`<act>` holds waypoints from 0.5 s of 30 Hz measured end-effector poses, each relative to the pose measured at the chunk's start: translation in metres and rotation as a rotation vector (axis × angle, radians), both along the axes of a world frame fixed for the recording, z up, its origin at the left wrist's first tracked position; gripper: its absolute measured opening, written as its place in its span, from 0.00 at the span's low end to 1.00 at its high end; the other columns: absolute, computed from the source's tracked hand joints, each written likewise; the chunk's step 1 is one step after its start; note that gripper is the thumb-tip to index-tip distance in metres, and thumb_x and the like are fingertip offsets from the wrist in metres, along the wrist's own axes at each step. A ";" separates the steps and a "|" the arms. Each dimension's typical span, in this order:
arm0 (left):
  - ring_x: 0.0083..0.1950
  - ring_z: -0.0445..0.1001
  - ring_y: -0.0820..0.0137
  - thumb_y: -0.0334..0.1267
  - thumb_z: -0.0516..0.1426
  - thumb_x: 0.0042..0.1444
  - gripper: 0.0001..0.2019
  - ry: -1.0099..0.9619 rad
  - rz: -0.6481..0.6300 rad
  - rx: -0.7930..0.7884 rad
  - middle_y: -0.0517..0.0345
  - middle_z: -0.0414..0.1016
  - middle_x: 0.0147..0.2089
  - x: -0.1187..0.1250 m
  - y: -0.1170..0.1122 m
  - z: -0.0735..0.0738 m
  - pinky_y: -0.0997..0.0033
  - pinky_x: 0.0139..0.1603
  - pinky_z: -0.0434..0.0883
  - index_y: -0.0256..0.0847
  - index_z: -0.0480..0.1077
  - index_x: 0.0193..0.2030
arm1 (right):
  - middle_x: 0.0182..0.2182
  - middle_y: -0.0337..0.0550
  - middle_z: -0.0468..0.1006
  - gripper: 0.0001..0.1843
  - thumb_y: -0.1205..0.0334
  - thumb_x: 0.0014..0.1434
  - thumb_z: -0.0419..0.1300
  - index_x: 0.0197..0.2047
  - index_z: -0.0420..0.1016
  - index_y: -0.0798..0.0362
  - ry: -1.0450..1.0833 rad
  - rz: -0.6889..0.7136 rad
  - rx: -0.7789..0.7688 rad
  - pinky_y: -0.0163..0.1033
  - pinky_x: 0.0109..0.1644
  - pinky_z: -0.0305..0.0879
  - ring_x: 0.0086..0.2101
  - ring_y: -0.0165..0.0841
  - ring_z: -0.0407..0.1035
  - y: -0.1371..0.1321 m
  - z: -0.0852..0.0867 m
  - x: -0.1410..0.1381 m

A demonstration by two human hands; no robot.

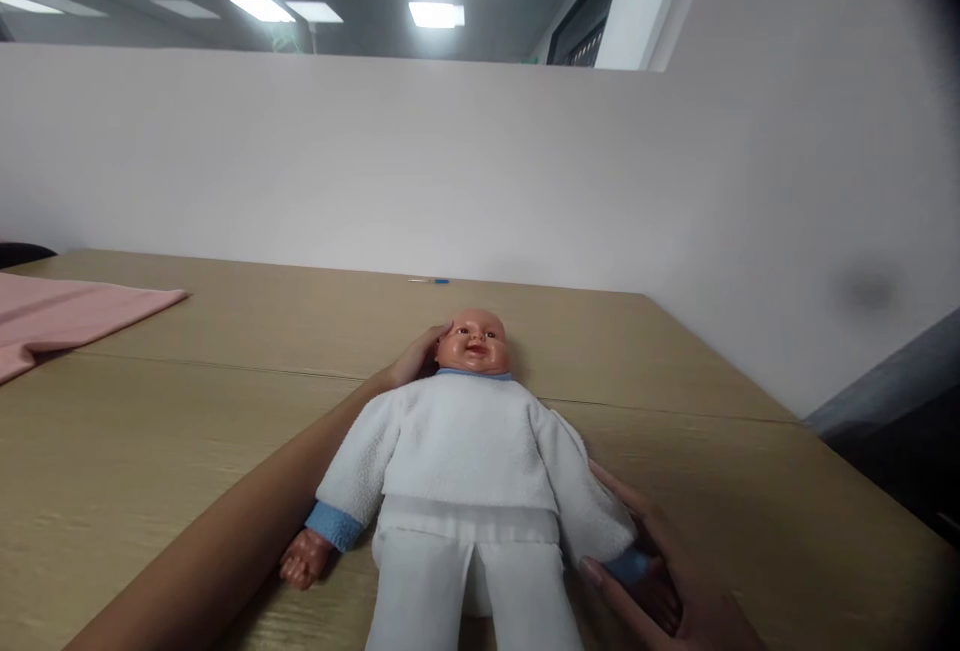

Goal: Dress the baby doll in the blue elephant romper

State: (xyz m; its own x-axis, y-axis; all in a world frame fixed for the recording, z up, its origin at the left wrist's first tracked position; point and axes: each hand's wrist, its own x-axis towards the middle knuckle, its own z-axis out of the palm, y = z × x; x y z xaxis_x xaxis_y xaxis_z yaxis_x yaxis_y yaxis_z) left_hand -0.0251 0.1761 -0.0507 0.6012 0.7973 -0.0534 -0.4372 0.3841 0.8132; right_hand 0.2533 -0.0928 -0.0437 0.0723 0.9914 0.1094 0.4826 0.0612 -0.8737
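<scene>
Head view: a doll (471,441) lies on the counter (187,431). The left hand (417,357) touches its head (480,339), grip hard to tell; the right hand (699,586) holds its arm (581,491).

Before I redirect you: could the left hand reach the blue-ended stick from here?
Probably yes: the left hand rests at the doll's head, and nothing visible blocks the way to the stick.

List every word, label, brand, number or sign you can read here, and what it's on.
None can be read.
The doll and the pink cloth show no lettering.
The thin blue-ended item near the wall: too small to tell.
</scene>
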 end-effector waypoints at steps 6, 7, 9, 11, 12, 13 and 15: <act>0.70 0.75 0.47 0.54 0.63 0.65 0.28 0.022 0.003 0.006 0.42 0.82 0.62 0.001 0.000 0.000 0.51 0.78 0.61 0.31 0.79 0.60 | 0.67 0.52 0.76 0.37 0.44 0.65 0.68 0.73 0.70 0.44 -0.015 0.013 -0.001 0.47 0.63 0.79 0.61 0.51 0.77 -0.001 0.001 0.001; 0.70 0.74 0.46 0.55 0.63 0.65 0.29 0.021 -0.001 0.010 0.41 0.82 0.63 0.001 0.000 -0.002 0.51 0.78 0.62 0.31 0.79 0.61 | 0.67 0.53 0.76 0.37 0.44 0.65 0.68 0.73 0.70 0.45 -0.020 0.013 0.007 0.47 0.63 0.78 0.61 0.51 0.77 -0.001 0.001 0.001; 0.70 0.74 0.44 0.57 0.62 0.65 0.31 0.025 0.005 0.001 0.39 0.81 0.63 0.002 0.001 -0.004 0.49 0.78 0.62 0.30 0.78 0.62 | 0.67 0.53 0.76 0.37 0.45 0.64 0.68 0.72 0.70 0.45 -0.024 0.013 0.012 0.46 0.63 0.79 0.62 0.51 0.76 -0.001 0.001 0.001; 0.70 0.74 0.43 0.58 0.62 0.64 0.33 0.037 0.021 -0.014 0.39 0.81 0.63 0.003 0.001 -0.005 0.47 0.77 0.63 0.29 0.78 0.62 | 0.67 0.53 0.76 0.37 0.44 0.66 0.67 0.73 0.69 0.46 -0.024 0.018 -0.001 0.46 0.62 0.79 0.61 0.50 0.77 0.000 0.000 0.001; 0.70 0.74 0.43 0.58 0.62 0.64 0.33 0.041 0.020 -0.012 0.39 0.81 0.63 0.003 0.001 -0.005 0.48 0.77 0.63 0.29 0.78 0.62 | 0.67 0.54 0.76 0.37 0.43 0.66 0.66 0.74 0.68 0.46 -0.029 0.024 -0.008 0.46 0.62 0.80 0.61 0.50 0.77 0.000 0.000 0.001; 0.71 0.73 0.44 0.57 0.62 0.65 0.32 0.042 0.010 -0.004 0.39 0.81 0.63 0.002 0.001 -0.004 0.48 0.78 0.62 0.30 0.77 0.63 | 0.67 0.54 0.76 0.37 0.43 0.67 0.66 0.74 0.68 0.46 -0.037 0.029 -0.012 0.45 0.62 0.80 0.60 0.49 0.78 0.000 0.000 0.001; 0.72 0.72 0.45 0.57 0.63 0.65 0.32 0.038 -0.014 0.014 0.40 0.81 0.64 0.001 0.000 -0.002 0.49 0.78 0.62 0.30 0.77 0.63 | 0.67 0.54 0.76 0.36 0.43 0.68 0.65 0.74 0.67 0.46 -0.065 0.032 0.008 0.46 0.62 0.79 0.60 0.49 0.78 0.001 -0.001 0.002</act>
State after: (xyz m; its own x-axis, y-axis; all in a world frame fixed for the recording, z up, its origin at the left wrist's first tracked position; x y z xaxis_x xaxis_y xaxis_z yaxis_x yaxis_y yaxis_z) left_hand -0.0237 0.1758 -0.0527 0.6101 0.7896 -0.0658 -0.4001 0.3787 0.8346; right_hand 0.2552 -0.0919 -0.0450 0.0327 0.9922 0.1204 0.5362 0.0843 -0.8399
